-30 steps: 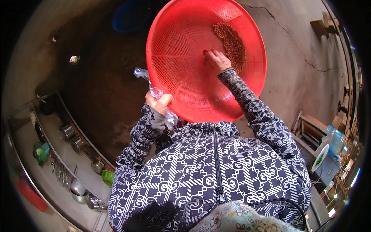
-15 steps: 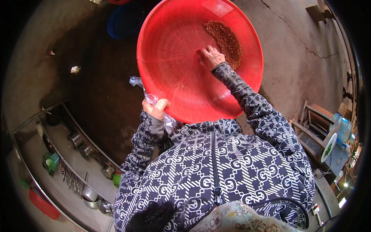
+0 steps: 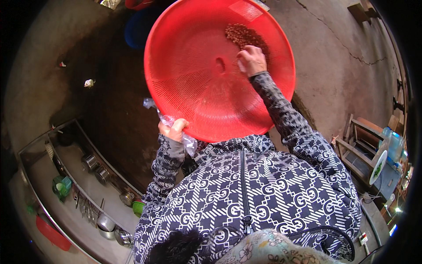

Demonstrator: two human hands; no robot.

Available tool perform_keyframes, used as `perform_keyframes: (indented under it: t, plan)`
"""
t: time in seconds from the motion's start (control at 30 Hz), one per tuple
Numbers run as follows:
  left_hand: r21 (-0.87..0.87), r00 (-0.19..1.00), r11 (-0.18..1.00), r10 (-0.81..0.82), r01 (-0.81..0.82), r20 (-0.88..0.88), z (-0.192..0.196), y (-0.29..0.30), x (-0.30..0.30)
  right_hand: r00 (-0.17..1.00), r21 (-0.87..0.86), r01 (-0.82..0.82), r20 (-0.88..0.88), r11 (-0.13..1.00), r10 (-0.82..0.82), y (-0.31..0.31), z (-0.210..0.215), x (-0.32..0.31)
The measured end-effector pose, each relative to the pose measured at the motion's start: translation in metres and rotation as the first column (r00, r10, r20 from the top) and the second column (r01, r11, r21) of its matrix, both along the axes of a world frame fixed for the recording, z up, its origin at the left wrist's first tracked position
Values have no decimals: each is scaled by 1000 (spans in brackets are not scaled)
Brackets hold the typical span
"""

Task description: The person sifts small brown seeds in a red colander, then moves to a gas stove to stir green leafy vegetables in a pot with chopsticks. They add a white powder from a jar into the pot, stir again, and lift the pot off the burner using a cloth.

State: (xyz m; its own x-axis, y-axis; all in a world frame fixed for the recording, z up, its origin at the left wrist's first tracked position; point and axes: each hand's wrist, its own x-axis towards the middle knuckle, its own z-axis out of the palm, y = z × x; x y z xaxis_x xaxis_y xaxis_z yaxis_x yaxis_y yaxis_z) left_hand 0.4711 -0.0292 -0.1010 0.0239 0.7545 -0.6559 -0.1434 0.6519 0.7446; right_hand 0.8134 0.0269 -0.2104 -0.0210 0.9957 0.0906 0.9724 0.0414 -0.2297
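Note:
A large round red plastic basket [image 3: 189, 57] with slotted walls is held in front of my body. My left hand [image 3: 174, 129] grips its near left rim, thumb on the inside. A crumpled clear plastic bag [image 3: 190, 144] is caught in the same hand, its ends sticking out on both sides. Small reddish-brown peanuts or beans [image 3: 239, 34] lie in a heap on the basket's far right side. My right hand [image 3: 252, 60] is inside the basket at the near edge of that heap, fingers curled downward. What its fingers hold, if anything, is hidden.
At lower left, a shelf [image 3: 83, 193] carries metal pots [image 3: 102, 175], utensils and a green container [image 3: 61, 186]. A blue tub [image 3: 137, 31] is on the floor beyond the basket. To the right stand a wooden frame [image 3: 358, 145], a plate with greens [image 3: 378, 168] and a large clear bottle [image 3: 394, 145].
The basket has shifted a little to the left. My right hand has moved from near its middle to the right, up against the heap, now covering part of it. My left hand keeps its grip.

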Motion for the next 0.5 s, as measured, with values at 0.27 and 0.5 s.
perform_keyframes:
  t: [0.27, 0.5]
  plan:
    - [-101, 975, 981, 150, -168, -166, -5, 4, -153, 478, -659, 499, -332, 563, -813, -55, 58, -39]
    - [83, 951, 989, 137, -118, -275, 103, 48, -185, 751, -265, 434, -421, 861, -508, -3, 106, -100]
